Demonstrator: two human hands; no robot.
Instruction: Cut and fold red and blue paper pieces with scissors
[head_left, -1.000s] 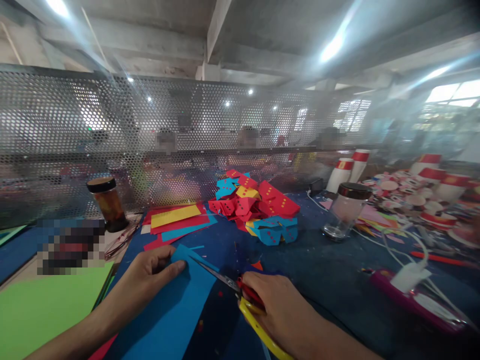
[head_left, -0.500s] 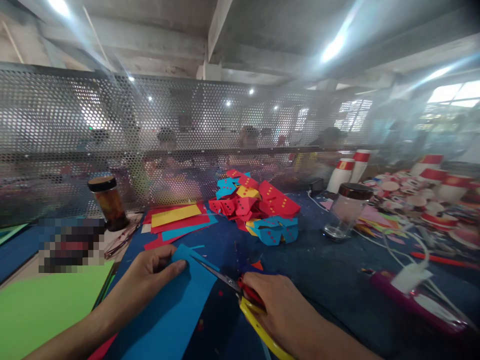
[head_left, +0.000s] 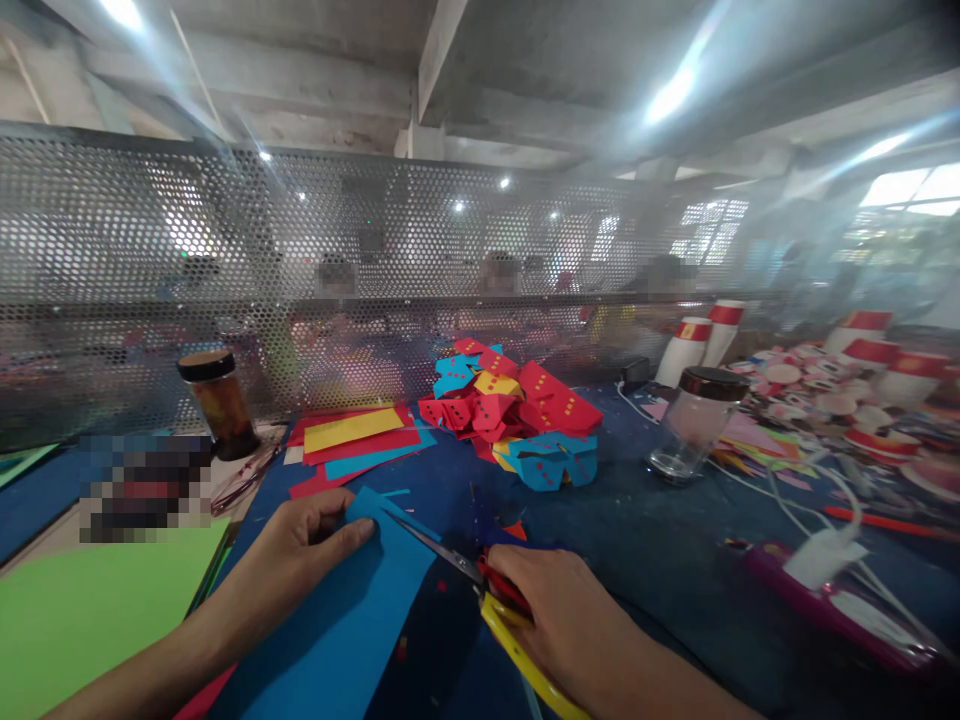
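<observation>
While the left hand [head_left: 309,538] pinches a long blue paper sheet [head_left: 337,630], the right hand [head_left: 546,592] beside it grips yellow-and-red-handled metal scissors [head_left: 466,568], blades at the sheet.

The left forearm [head_left: 172,655], bare, is slanted in from 8 o'clock and aimed toward 2, with the wrist [head_left: 251,595] held nearly straight. The left hand [head_left: 319,545] is bent into a pinch: its thumb [head_left: 349,543] is stretched toward 2 o'clock, and its fingers [head_left: 326,502] are curled above. The right forearm [head_left: 667,665], also bare, is angled in from between 4 and 5 o'clock and aimed toward 10. The right hand [head_left: 555,600] is turned back upward, its fingers folded into a grip, with the fingertips hidden. The hands are held apart.
</observation>
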